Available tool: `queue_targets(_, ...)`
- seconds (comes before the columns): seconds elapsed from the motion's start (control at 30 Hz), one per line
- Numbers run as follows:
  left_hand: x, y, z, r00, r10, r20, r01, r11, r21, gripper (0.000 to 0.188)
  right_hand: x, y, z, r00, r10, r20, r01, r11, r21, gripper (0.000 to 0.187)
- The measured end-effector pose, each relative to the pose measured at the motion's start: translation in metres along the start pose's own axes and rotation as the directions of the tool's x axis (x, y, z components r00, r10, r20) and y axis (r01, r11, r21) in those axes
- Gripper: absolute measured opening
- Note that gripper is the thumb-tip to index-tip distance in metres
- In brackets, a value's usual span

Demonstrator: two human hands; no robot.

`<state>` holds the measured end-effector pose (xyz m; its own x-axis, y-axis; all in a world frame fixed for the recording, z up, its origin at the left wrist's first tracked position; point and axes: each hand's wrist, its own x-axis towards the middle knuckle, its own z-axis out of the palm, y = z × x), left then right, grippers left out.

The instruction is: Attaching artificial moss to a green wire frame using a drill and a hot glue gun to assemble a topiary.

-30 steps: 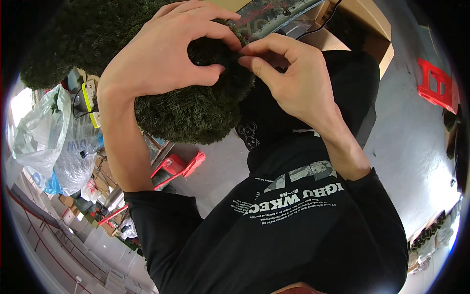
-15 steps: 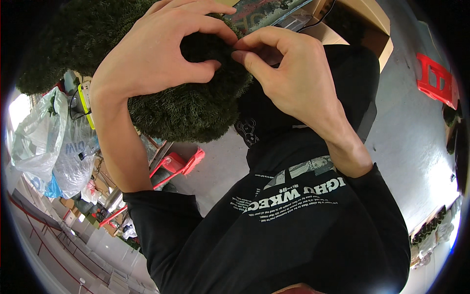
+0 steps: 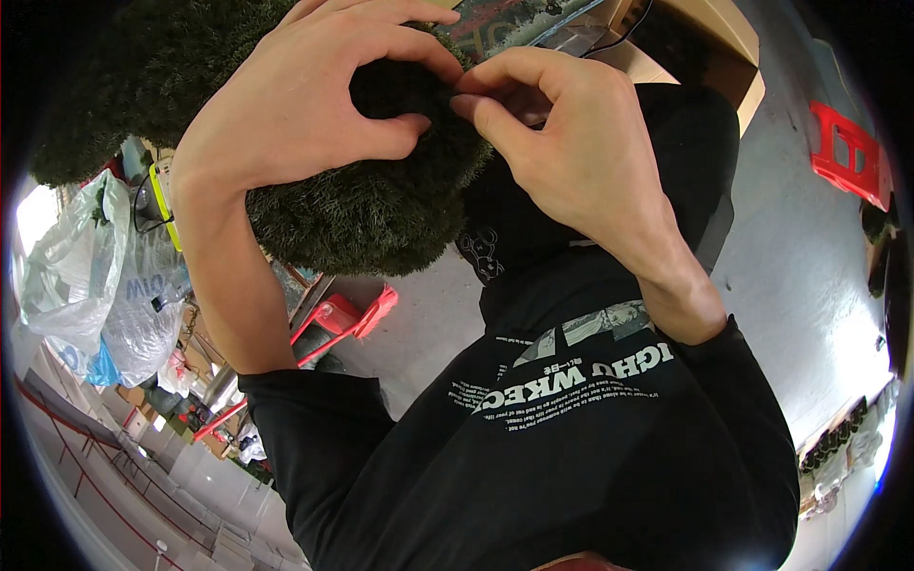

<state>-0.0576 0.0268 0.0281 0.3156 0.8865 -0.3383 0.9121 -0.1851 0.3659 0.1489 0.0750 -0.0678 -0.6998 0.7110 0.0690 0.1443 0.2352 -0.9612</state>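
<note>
A dense, dark green bushy mass of artificial-looking foliage (image 3: 362, 224) fills the upper left, under both hands. My left hand (image 3: 276, 119) arches over it with fingers spread; its thumb stands apart from the index finger, and dark foliage shows in the gap. The left index fingertip meets the tips of my right hand (image 3: 586, 143) at the right edge of the foliage. On the right hand, thumb and index finger are pinched close together. Whatever lies between those tips is too small to make out. The left hand's other fingertips are partly out of view.
An open cardboard box (image 3: 728, 43) is at the top right, near a worn dark-green surface (image 3: 514, 24). A red plastic stool (image 3: 847, 157) sits far right on the grey floor. To the left are clear plastic bags (image 3: 76, 257), a yellow-green strip (image 3: 164, 205) and a red brush (image 3: 376, 314).
Almost nothing differs. My left hand and wrist have shifted very slightly left, and the right fingers stay pinched at the same spot.
</note>
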Motion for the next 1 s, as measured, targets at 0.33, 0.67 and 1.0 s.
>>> queue_targets(0.33, 0.001, 0.003, -0.001, 0.998, -0.059, 0.027, 0.058, 0.998, 0.033, 0.043, 0.005, 0.004, 0.003, 0.999, -0.034, -0.01, 0.034, 0.999, -0.001, 0.016)
queue_targets(0.67, -0.001, 0.004, 0.0, 1.0, -0.012, -0.024, 0.011, 1.0, -0.014, 0.045, 0.008, 0.001, -0.003, 0.987, 0.134, 0.092, -0.137, 0.99, 0.026, 0.017)
queue_targets(1.0, 0.003, 0.012, -0.003, 0.995, -0.096, 0.037, 0.094, 0.994, 0.055, 0.048, 0.008, 0.006, 0.006, 1.0, -0.006, -0.012, 0.006, 1.0, -0.029, 0.018)
